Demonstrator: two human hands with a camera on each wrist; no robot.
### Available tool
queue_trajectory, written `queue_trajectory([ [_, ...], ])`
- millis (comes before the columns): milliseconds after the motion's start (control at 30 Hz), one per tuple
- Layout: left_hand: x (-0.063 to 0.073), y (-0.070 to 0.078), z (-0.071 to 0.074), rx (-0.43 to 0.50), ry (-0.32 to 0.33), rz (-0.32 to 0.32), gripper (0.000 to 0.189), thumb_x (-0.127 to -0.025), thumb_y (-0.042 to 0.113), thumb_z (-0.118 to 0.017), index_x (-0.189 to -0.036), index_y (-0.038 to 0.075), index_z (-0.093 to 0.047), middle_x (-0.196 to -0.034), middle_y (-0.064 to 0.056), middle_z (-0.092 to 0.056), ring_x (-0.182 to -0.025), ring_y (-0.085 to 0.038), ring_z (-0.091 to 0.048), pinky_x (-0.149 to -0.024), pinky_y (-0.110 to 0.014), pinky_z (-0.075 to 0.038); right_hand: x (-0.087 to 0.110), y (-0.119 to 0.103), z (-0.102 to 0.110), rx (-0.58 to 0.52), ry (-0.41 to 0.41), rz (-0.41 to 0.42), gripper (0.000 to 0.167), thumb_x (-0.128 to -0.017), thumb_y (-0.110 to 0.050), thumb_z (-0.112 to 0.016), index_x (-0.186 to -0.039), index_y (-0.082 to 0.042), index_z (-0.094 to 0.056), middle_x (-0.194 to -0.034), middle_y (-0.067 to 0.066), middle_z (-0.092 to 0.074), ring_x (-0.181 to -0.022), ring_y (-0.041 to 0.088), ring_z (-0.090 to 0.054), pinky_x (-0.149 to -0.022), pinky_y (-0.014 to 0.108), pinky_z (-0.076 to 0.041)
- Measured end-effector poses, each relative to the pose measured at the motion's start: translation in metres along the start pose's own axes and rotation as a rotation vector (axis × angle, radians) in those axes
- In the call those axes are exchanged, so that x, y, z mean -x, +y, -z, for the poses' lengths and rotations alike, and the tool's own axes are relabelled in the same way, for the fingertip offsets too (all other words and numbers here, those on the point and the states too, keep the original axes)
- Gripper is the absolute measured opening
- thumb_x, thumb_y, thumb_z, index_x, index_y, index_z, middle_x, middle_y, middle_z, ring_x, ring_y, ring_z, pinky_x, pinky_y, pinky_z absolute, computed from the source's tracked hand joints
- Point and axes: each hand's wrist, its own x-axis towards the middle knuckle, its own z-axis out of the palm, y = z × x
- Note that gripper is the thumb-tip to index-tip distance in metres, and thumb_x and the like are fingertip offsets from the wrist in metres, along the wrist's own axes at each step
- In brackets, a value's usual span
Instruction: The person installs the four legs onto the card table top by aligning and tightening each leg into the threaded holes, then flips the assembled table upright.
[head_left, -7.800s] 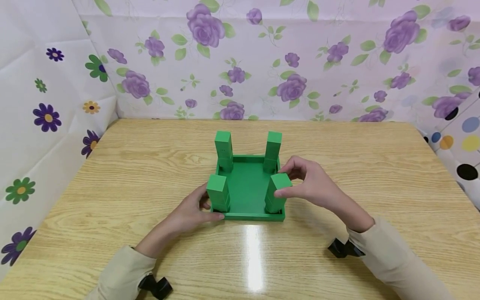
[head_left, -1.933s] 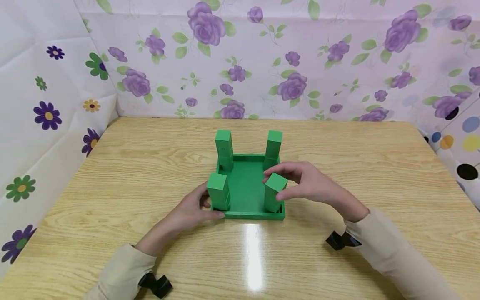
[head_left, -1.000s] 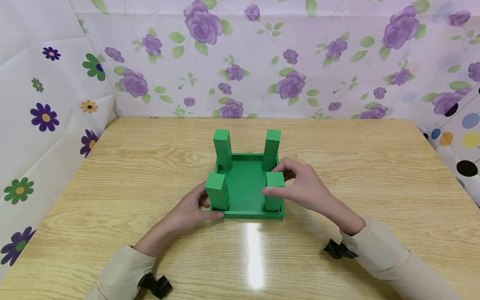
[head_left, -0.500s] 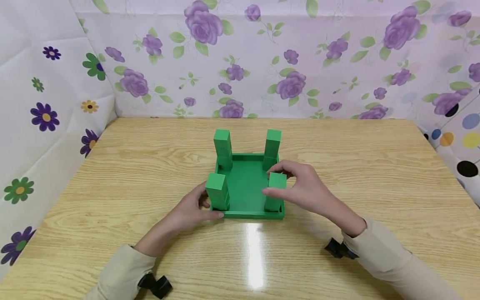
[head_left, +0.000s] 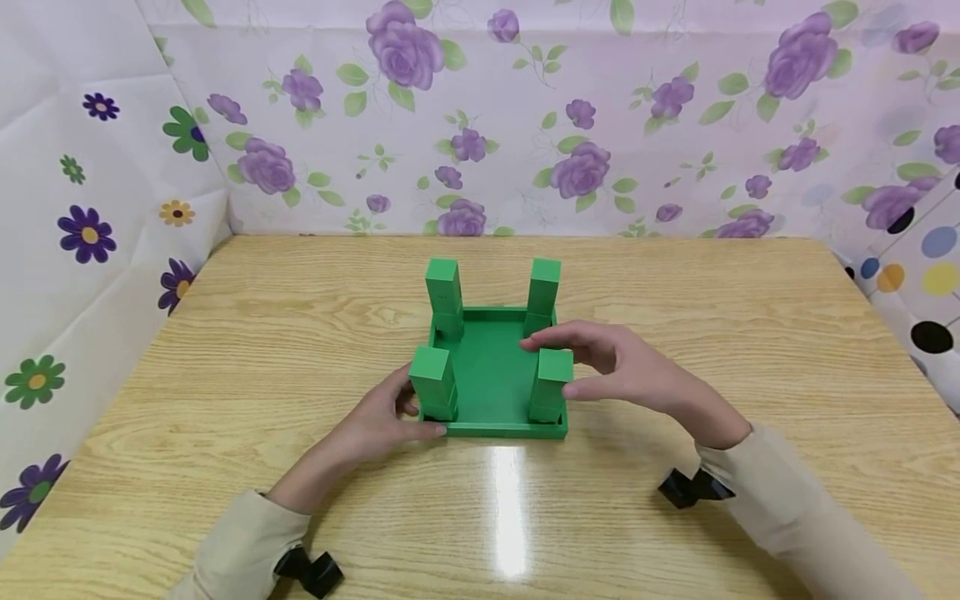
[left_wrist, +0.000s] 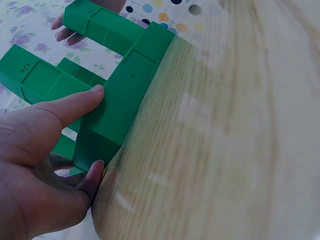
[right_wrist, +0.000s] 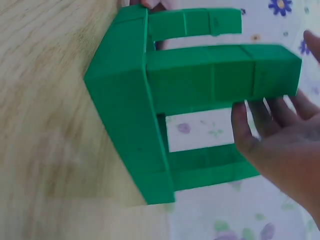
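A shallow green square base (head_left: 495,375) lies on the table with a green post standing at each corner. My left hand (head_left: 378,421) grips its front left corner, beside the front left post (head_left: 435,383). In the left wrist view, the left thumb (left_wrist: 82,105) presses the wall of the base. My right hand (head_left: 622,367) is spread around the front right post (head_left: 550,387), thumb near its right side and fingers behind. The right wrist view shows the fingers (right_wrist: 242,125) against or very near that post, with the thumb apart. The back posts (head_left: 446,296) stand upright.
The wooden table (head_left: 300,308) extends around the base. Flowered sheets (head_left: 487,117) hang behind and at the left, with a dotted one (head_left: 933,250) at the right. A black camera mount (head_left: 311,571) sits on each sleeve.
The front right post's top was turned askew about two seconds ago and now sits squarer. My right hand has loosened from it, the thumb moving to the right. The left hand keeps its hold.
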Motion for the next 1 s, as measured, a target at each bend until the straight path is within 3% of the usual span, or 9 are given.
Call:
queue_trajectory([
  [133,0.000,0.000,0.001,-0.008,-0.002,0.003,0.065,-0.075,0.013,-0.084,-0.132,0.006,-0.052,-0.111,-0.009,-0.057,-0.088,-0.025,-0.049,-0.079,-0.039,-0.042,0.000,0.013,0.007,-0.181,-0.069,0.031,0.052,-0.091,0.000,-0.063,-0.141,-0.004,-0.048,-0.142,0.011,-0.048,-0.135,0.027,-0.038,-0.109,0.035,-0.030],
  [300,0.000,-0.001,0.001,-0.020,-0.002,0.000,0.064,-0.075,0.013,-0.084,-0.131,0.006,-0.052,-0.110,-0.009,-0.057,-0.087,-0.025,-0.050,-0.078,-0.038,-0.043,-0.004,0.024,0.013,-0.326,-0.140,0.080,0.054,-0.091,-0.001,-0.063,-0.143,-0.006,-0.047,-0.143,0.008,-0.048,-0.134,0.027,-0.039,-0.106,0.035,-0.034],
  [633,-0.001,-0.003,-0.001,-0.002,-0.001,-0.008,0.064,-0.075,0.011,-0.084,-0.130,0.006,-0.052,-0.111,-0.009,-0.058,-0.089,-0.025,-0.050,-0.079,-0.038,-0.043,-0.015,0.030,0.016,-0.354,-0.258,0.100,0.053,-0.087,0.000,-0.069,-0.137,-0.013,-0.056,-0.134,0.010,-0.056,-0.130,0.026,-0.044,-0.073,0.024,-0.044],
  [733,-0.001,-0.004,-0.001,0.006,0.000,-0.012,0.065,-0.075,0.011,-0.084,-0.132,0.006,-0.052,-0.113,-0.009,-0.057,-0.089,-0.025,-0.050,-0.080,-0.039,-0.043,-0.016,0.031,0.015,-0.335,-0.244,0.090,0.049,-0.086,0.003,-0.068,-0.132,-0.012,-0.060,-0.130,0.011,-0.058,-0.128,0.026,-0.045,-0.074,0.024,-0.046],
  [800,-0.001,-0.003,-0.001,0.007,0.002,-0.012,0.066,-0.075,0.012,-0.084,-0.132,0.007,-0.051,-0.114,-0.008,-0.057,-0.089,-0.025,-0.050,-0.080,-0.039,-0.043,-0.015,0.029,0.013,-0.295,-0.215,0.070,0.047,-0.086,0.003,-0.069,-0.129,-0.010,-0.061,-0.128,0.012,-0.059,-0.128,0.027,-0.045,-0.080,0.026,-0.048],
  [1000,0.000,-0.003,0.001,0.004,0.005,-0.012,0.068,-0.075,0.013,-0.084,-0.135,0.008,-0.050,-0.115,-0.009,-0.057,-0.090,-0.025,-0.050,-0.080,-0.040,-0.042,-0.011,0.013,0.007,-0.028,-0.091,-0.019,0.042,-0.086,-0.004,-0.072,-0.126,-0.011,-0.063,-0.124,0.009,-0.063,-0.126,0.023,-0.048,-0.105,0.035,-0.035],
])
